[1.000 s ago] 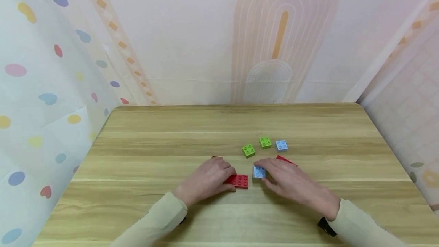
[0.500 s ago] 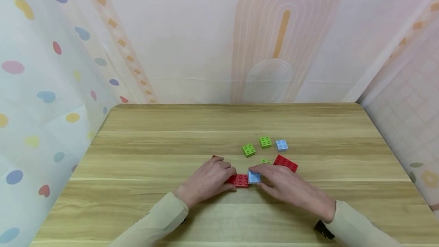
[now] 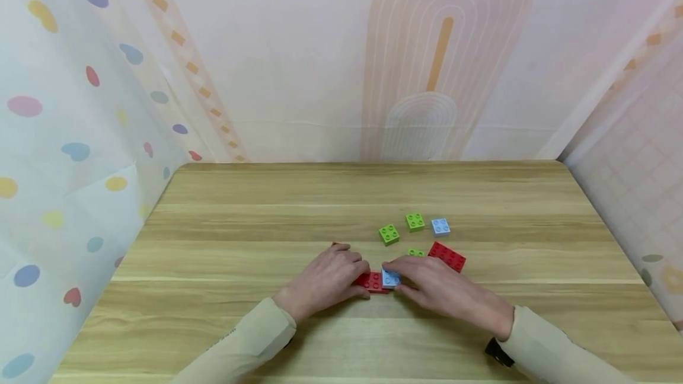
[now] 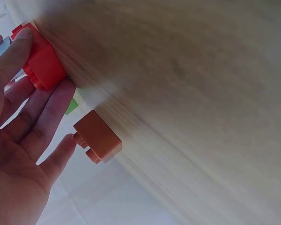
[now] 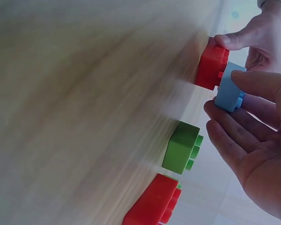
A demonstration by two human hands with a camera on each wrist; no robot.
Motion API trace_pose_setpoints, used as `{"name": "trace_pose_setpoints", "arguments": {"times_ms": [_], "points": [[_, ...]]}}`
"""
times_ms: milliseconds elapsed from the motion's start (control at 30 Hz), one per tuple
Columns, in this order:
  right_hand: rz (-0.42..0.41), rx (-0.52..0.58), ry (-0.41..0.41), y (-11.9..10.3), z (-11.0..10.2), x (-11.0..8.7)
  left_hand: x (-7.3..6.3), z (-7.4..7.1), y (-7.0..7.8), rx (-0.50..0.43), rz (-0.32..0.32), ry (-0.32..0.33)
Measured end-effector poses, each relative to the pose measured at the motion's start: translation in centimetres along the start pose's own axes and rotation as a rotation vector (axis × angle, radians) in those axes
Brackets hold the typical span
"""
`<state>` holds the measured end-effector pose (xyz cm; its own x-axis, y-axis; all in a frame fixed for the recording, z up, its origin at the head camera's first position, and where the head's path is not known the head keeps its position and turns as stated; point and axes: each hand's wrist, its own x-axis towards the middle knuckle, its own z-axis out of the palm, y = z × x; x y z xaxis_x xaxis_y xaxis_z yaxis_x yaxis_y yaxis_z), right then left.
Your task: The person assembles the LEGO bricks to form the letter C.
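My left hand [image 3: 328,277] grips a red building block [image 3: 374,281] lying on the table, with the thumb on its near side and fingers on the far side. In my right hand [image 3: 440,286] a light blue block [image 3: 390,278] is pinched between thumb and fingers. It sits over the right end of the red block; the right wrist view shows the blue block [image 5: 229,89] at the studs of the red one [image 5: 210,65], tilted slightly. Whether the two are pressed fully together I cannot tell. A brown block [image 4: 98,136] stands close to my left little finger.
Beyond the hands lie two green blocks [image 3: 389,234] and another light blue block [image 3: 440,227]. A second red block [image 3: 447,256] and a partly hidden green block [image 3: 415,252] are just past my right hand. Patterned cloth [image 3: 299,76] rises behind the wooden table [image 3: 240,194].
My right hand has moved left with the light blue block, from beside the red block to over its right end. The left hand has kept its hold on the red block.
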<state>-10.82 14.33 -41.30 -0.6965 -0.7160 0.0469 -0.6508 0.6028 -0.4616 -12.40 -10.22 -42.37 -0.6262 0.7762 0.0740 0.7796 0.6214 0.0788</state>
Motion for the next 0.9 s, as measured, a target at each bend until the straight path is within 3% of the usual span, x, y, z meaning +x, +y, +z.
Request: {"name": "trace_pose_setpoints", "arguments": {"times_ms": [900], "points": [[-0.022,-0.067,0.002,-0.57,0.05,0.24,0.01,0.17,0.14,0.012,-0.022,-0.010]]}}
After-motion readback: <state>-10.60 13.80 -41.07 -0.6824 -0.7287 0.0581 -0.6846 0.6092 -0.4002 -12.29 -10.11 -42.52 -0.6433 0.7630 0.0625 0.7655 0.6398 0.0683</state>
